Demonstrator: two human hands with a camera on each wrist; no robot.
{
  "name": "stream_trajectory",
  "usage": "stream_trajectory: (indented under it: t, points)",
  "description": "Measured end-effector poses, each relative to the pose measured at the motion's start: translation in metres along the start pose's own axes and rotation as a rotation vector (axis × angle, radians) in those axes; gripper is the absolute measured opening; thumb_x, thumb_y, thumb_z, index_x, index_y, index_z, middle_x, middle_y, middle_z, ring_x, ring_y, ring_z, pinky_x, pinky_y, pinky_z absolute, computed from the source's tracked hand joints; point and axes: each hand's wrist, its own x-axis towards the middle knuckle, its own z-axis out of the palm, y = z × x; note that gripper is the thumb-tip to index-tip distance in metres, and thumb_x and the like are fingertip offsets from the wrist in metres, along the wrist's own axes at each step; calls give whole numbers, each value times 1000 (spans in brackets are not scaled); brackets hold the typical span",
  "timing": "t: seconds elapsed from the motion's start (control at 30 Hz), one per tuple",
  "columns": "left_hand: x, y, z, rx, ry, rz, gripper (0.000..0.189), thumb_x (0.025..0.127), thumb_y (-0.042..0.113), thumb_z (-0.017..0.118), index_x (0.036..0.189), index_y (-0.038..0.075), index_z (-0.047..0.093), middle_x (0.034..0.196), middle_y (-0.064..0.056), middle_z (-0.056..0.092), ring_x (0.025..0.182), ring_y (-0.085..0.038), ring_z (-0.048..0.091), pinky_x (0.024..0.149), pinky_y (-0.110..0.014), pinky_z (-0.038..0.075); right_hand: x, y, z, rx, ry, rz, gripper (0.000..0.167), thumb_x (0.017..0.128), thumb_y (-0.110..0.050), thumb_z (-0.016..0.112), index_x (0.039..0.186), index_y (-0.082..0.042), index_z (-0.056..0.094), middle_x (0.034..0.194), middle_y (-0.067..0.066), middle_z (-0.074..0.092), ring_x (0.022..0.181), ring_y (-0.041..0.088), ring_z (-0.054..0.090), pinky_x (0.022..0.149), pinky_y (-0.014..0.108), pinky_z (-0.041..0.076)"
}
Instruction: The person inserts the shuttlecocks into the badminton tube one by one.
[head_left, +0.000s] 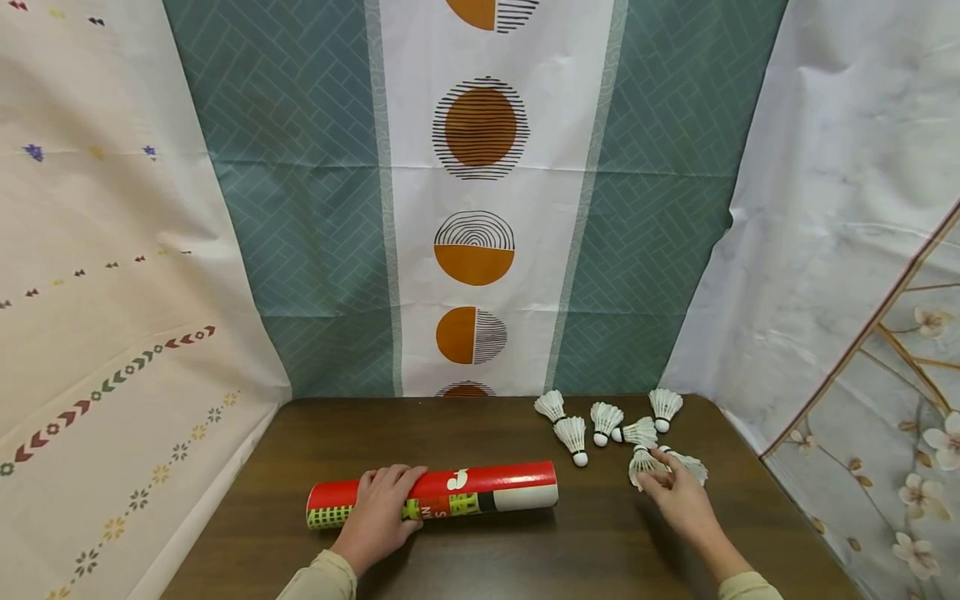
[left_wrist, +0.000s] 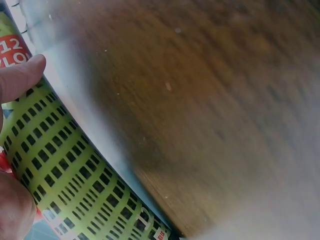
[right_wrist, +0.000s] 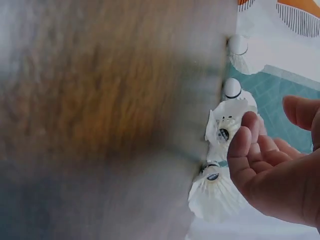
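Observation:
My left hand [head_left: 382, 512] grips a red and yellow-green shuttlecock tube [head_left: 495, 492] lying on its side on the table. In the left wrist view, the thumb lies along the tube's green checked side [left_wrist: 70, 155]. My right hand [head_left: 678, 496] reaches over a white shuttlecock [head_left: 645, 468], fingertips right at its feathers. The right wrist view shows that hand with its fingers loosely bent and the thumb held apart, nothing between them. Beyond the fingertips there, a shuttlecock [right_wrist: 220, 132] faces the camera with its open feather end. Another shuttlecock [head_left: 690, 467] lies partly behind the right hand.
Several more shuttlecocks lie at the back right, among them one [head_left: 572, 437] nearest the tube and one [head_left: 665, 408] at the far edge. The brown table [head_left: 300, 442] is bordered by a patterned curtain [head_left: 315, 250] behind and hanging cloths on both sides.

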Motion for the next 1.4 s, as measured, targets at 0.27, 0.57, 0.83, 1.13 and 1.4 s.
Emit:
stream_trajectory:
  t: [0.27,0.57,0.83,1.13,1.4]
  points:
    - [0,1,1,-8,-15,-12,84,70,26,102,144,16,62,131,-8,67,124,-32,62,112,-69,40,8,1,6,126,-61,11,73,109,-22,61,162,12,25,156,42,44,137,54,59,94,50,63]
    - [0,3,0,-22,-11,-14,84,70,26,102,143,16,62,131,-7,67,125,-30,62,113,-68,41,7,0,9,-55,167,0,51,107,-31,65,142,6,63,129,29,73,113,39,73,91,44,59]
    - [0,3,-1,-25,-5,-20,84,70,25,102,143,17,62,130,-7,67,124,-32,62,113,-69,40,5,-5,9,70,257,-41,27,98,-19,79,117,0,75,94,10,82,76,-6,61,68,16,48]
    - [0,3,0,-15,8,-17,84,69,25,102,143,17,63,129,-6,67,122,-33,62,111,-68,41,0,-30,29,271,51,-46,43,94,-16,83,130,-2,64,105,14,83,85,0,69,73,22,51]
    - [0,5,-1,-26,4,-22,84,69,24,103,143,15,62,129,-7,67,123,-32,62,112,-69,41,-3,-49,51,397,-101,-89,41,94,-13,82,129,-1,63,104,15,82,86,4,70,77,23,53]
